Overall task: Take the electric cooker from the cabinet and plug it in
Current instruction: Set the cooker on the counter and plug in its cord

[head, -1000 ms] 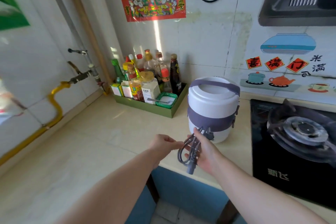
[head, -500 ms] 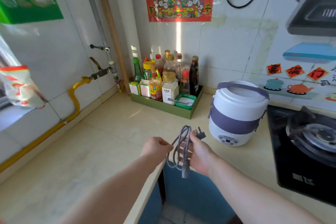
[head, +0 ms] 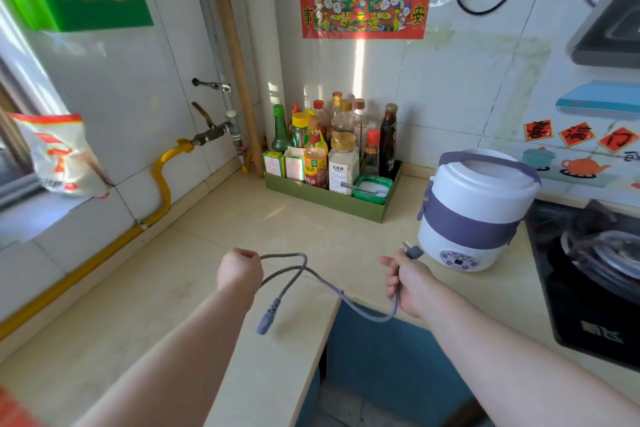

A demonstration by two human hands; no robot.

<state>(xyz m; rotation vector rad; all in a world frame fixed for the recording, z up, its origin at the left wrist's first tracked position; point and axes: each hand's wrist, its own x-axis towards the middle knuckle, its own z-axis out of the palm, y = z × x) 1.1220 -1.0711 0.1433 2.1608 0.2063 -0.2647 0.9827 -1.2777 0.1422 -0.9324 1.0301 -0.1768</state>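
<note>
**Cord stretched between both hands, cooker on the table**

Your left hand (head: 239,270) is a closed fist around one part of the grey power cord (head: 323,282), fingers wrapped tight on it. Your right hand (head: 407,279) grips the cord just below the wall plug (head: 412,252), fingers curled shut around it, so the plug sticks up above the hand with its prongs pointing up and left. Between your hands the cord sags in a loose loop over the table (head: 207,246) edge. Its appliance connector (head: 266,321) dangles free below your left hand, attached to nothing.

The electric cooker (head: 476,210), white with a purple band and carry handle, stands upright on the table with its lid on. It sits just beyond your right hand, between the green condiment tray (head: 325,198) full of bottles and the black gas stove (head: 588,274). The plug is near the cooker's base but not touching it.
</note>
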